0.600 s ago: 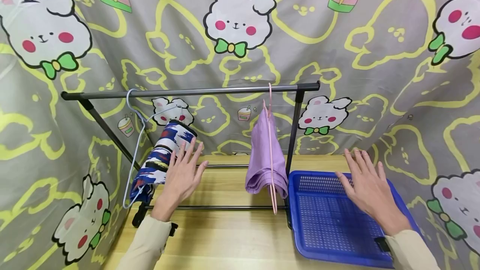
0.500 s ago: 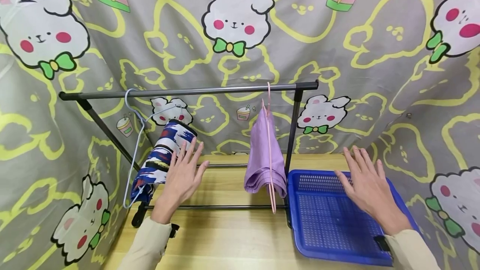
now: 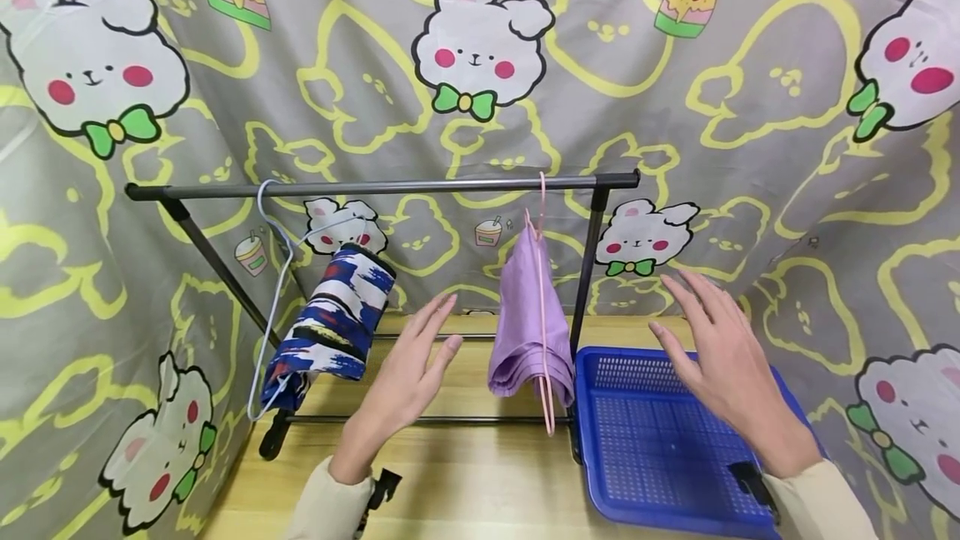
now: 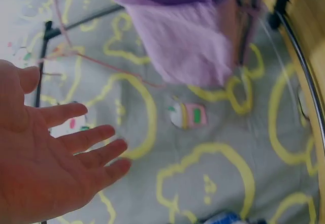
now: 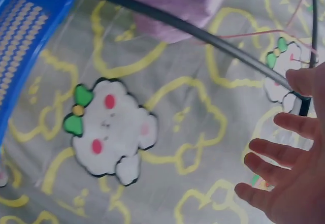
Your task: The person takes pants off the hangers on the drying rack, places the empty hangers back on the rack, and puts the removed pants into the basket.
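Observation:
My left hand [image 3: 401,373] hovers in the head view between two hung garments, fingers extended and holding nothing. To its left, a blue, white and red patterned garment [image 3: 333,319], folded over, hangs on a light blue hanger [image 3: 276,298]. On its other side a purple garment [image 3: 525,323] hangs folded on a pink hanger [image 3: 543,307]. My right hand [image 3: 723,357] is held above the blue basket [image 3: 600,490], its fingers spread and gripping nothing. The left wrist view shows the open left palm [image 4: 56,153] below the purple garment [image 4: 188,41].
Both hangers hook over the top bar of a dark metal rack [image 3: 420,187]. The rack stands on a light wooden table [image 3: 450,482]. A grey curtain with cartoon prints [image 3: 375,65] encloses the back and sides.
My left hand has moved right, away from the patterned garment, and turned sideways. My right hand has shifted slightly left and up. The garments stay on the rack.

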`<state>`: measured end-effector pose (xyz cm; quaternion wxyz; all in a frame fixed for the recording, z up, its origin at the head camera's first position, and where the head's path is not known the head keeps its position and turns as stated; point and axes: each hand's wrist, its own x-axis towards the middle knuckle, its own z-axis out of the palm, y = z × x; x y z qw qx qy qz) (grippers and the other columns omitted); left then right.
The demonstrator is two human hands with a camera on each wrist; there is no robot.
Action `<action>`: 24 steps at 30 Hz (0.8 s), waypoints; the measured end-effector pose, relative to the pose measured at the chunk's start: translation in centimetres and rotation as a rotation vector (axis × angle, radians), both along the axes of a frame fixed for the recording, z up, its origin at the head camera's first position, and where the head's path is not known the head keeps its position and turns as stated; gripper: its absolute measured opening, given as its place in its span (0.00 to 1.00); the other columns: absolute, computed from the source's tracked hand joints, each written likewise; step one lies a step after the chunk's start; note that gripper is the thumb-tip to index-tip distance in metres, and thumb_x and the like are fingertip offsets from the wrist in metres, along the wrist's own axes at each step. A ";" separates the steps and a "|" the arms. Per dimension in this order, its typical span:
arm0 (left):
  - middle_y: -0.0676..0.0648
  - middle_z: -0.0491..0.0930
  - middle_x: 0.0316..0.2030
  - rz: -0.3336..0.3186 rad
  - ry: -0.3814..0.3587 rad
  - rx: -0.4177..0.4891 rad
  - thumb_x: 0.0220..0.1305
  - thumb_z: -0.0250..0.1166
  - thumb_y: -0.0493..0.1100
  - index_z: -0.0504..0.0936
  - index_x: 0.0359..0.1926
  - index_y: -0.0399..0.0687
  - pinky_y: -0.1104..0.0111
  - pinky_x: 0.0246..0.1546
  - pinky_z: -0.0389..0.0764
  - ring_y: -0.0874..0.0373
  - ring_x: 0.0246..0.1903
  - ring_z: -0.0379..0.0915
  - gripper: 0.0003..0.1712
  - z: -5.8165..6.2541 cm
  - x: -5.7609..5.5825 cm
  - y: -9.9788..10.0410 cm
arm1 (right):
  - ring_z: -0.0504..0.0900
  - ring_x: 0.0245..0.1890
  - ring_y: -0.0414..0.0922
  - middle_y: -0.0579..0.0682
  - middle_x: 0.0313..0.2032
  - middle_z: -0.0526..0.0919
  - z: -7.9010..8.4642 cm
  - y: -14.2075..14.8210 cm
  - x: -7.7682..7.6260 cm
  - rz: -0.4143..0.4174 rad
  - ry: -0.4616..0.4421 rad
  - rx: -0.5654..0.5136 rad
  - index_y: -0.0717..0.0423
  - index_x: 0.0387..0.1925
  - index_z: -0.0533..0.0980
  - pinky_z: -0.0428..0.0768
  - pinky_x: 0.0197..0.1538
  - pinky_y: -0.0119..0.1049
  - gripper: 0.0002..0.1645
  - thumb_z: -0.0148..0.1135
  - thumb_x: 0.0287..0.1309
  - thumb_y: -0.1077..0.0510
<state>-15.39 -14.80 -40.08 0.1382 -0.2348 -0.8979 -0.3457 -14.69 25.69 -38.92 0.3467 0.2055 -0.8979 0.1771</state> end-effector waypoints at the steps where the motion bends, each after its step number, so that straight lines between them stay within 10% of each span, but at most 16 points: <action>1: 0.45 0.59 0.77 -0.016 -0.009 0.029 0.81 0.50 0.54 0.60 0.80 0.54 0.43 0.71 0.59 0.44 0.75 0.55 0.32 0.1 0.3 0.4 | 0.67 0.69 0.64 0.63 0.70 0.69 0.5 -0.4 -0.1 0.013 0.023 -0.009 0.56 0.72 0.69 0.65 0.67 0.64 0.38 0.62 0.69 0.42; 6: 0.47 0.66 0.73 -0.063 -0.053 0.168 0.81 0.52 0.51 0.62 0.79 0.55 0.47 0.70 0.62 0.49 0.72 0.61 0.30 0.4 1.2 2.7 | 0.71 0.65 0.63 0.63 0.66 0.74 3.0 -2.4 -1.1 0.071 0.145 -0.070 0.59 0.68 0.74 0.73 0.61 0.55 0.37 0.50 0.75 0.35; 17: 0.36 0.70 0.68 -0.229 -0.321 0.649 0.81 0.52 0.42 0.57 0.80 0.44 0.49 0.65 0.71 0.38 0.65 0.70 0.32 0.1 1.2 7.2 | 0.73 0.61 0.65 0.64 0.63 0.76 7.4 -5.7 -5.4 0.228 0.314 -0.151 0.64 0.60 0.78 0.68 0.63 0.55 0.25 0.70 0.60 0.67; 24: 0.31 0.71 0.65 -0.246 -0.413 0.718 0.80 0.53 0.41 0.56 0.78 0.36 0.50 0.62 0.74 0.37 0.62 0.72 0.32 0.5 0.9 8.9 | 0.73 0.58 0.64 0.65 0.60 0.77 9.4 -7.1 -7.5 0.236 0.353 -0.119 0.67 0.56 0.80 0.71 0.56 0.54 0.21 0.70 0.61 0.69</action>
